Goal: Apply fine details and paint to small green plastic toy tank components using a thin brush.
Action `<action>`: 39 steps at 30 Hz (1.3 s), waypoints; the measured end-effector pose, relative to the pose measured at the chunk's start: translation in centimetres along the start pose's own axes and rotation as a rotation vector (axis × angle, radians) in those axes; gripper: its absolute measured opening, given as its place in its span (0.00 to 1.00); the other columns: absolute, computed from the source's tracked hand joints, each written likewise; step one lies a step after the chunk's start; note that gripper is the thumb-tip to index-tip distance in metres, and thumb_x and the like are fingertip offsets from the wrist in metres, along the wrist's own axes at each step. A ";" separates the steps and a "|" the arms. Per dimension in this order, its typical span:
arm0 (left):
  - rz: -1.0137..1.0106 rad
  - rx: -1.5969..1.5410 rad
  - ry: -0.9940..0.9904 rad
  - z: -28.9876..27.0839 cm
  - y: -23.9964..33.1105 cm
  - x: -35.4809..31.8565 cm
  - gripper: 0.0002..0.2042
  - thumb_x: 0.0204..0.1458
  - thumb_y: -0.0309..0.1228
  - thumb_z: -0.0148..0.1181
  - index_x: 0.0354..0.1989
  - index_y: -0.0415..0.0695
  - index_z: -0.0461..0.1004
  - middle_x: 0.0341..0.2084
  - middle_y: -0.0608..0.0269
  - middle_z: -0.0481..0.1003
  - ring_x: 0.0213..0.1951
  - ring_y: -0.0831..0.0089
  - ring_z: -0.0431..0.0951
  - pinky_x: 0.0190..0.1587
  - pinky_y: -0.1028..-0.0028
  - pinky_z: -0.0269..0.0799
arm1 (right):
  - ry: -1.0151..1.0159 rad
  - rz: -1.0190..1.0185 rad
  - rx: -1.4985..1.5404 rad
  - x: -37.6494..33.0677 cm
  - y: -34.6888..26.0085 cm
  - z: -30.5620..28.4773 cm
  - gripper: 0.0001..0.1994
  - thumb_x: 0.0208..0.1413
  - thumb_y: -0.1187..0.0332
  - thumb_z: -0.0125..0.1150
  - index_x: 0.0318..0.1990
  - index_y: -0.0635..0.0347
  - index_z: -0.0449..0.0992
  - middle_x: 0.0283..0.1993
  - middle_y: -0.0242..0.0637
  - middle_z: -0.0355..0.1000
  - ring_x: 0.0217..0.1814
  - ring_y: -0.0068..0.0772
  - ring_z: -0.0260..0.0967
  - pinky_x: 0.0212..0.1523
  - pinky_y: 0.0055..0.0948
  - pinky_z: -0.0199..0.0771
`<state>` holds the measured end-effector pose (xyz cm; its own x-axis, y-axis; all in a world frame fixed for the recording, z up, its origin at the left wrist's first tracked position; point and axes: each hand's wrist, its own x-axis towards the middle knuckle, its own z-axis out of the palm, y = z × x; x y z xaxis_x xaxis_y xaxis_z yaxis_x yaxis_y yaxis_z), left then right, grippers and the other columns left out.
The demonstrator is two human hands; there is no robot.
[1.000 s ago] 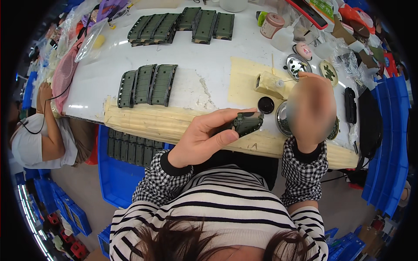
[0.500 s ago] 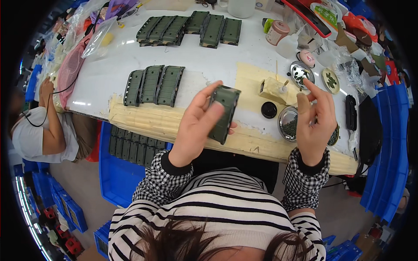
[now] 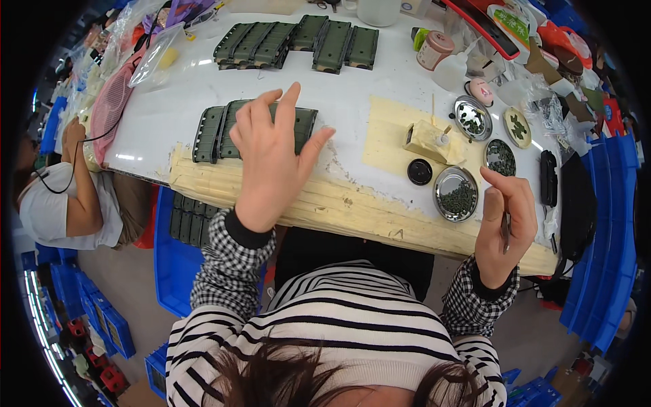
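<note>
My left hand (image 3: pixel 268 146), fingers spread, is over the near row of dark green ribbed panels on the white table. Under and beside it lies a green panel (image 3: pixel 307 129) at the right end of that row; whether my fingers touch it, I cannot tell. Another ribbed panel (image 3: pixel 206 136) shows at the row's left end. My right hand (image 3: pixel 505 230) is beside a round metal dish (image 3: pixel 456 216) of small dark green pieces. Its fingers curl round a thin metal tool (image 3: pixel 505 233), mostly hidden in the palm.
Farther back lie more green panels (image 3: pixel 261 44). Right of a tape-covered block (image 3: pixel 427 140) are dishes of small parts, one a metal dish (image 3: pixel 472 117). A black round cap (image 3: pixel 420 171) lies near the block. A blue bin (image 3: pixel 173 271) with panels stands below the table; a person (image 3: pixel 68 197) sits left.
My left hand has moved left and let go of the green panel, which now lies at the row's right end. My right hand has drawn back toward me from the dishes.
</note>
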<state>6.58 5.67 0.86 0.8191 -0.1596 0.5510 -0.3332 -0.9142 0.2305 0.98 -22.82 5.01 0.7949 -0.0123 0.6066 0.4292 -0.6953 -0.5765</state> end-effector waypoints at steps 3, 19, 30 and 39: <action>0.148 -0.210 0.087 1.1 -2.7 5.9 0.29 0.52 0.45 0.64 0.56 0.37 0.67 0.34 0.55 0.73 0.36 0.60 0.71 0.41 0.68 0.67 | 0.051 0.070 0.131 -1.0 0.0 -0.2 0.28 0.67 0.50 0.38 0.39 0.65 0.79 0.27 0.34 0.66 0.25 0.24 0.57 0.27 0.25 0.56; -0.169 -0.606 -0.334 -1.7 -2.4 12.5 0.24 0.55 0.36 0.60 0.57 0.36 0.67 0.32 0.61 0.75 0.33 0.75 0.76 0.38 0.74 0.71 | -0.160 0.337 0.223 -3.6 2.8 -2.5 0.11 0.55 0.78 0.61 0.47 0.69 0.77 0.36 0.40 0.75 0.40 0.26 0.73 0.43 0.22 0.72; -0.797 -1.940 -0.369 -2.7 4.1 -4.1 0.30 0.54 0.28 0.62 0.62 0.38 0.55 0.34 0.57 0.74 0.39 0.63 0.80 0.43 0.63 0.78 | -0.098 0.244 0.147 -4.3 5.7 0.4 0.06 0.57 0.71 0.61 0.37 0.65 0.78 0.31 0.40 0.73 0.30 0.35 0.69 0.32 0.29 0.66; -0.729 -1.741 -0.498 -2.0 8.3 -2.7 0.28 0.63 0.27 0.47 0.70 0.42 0.45 0.54 0.46 0.67 0.49 0.62 0.77 0.49 0.66 0.78 | -0.117 0.221 0.109 -4.2 5.9 0.4 0.06 0.58 0.71 0.59 0.37 0.65 0.78 0.31 0.40 0.74 0.30 0.34 0.69 0.33 0.28 0.66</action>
<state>0.68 -0.70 2.94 0.9247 -0.3416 -0.1680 0.3083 0.4132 0.8568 0.35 -26.57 -1.12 0.9158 -0.0681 0.3957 0.2780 -0.6036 -0.7473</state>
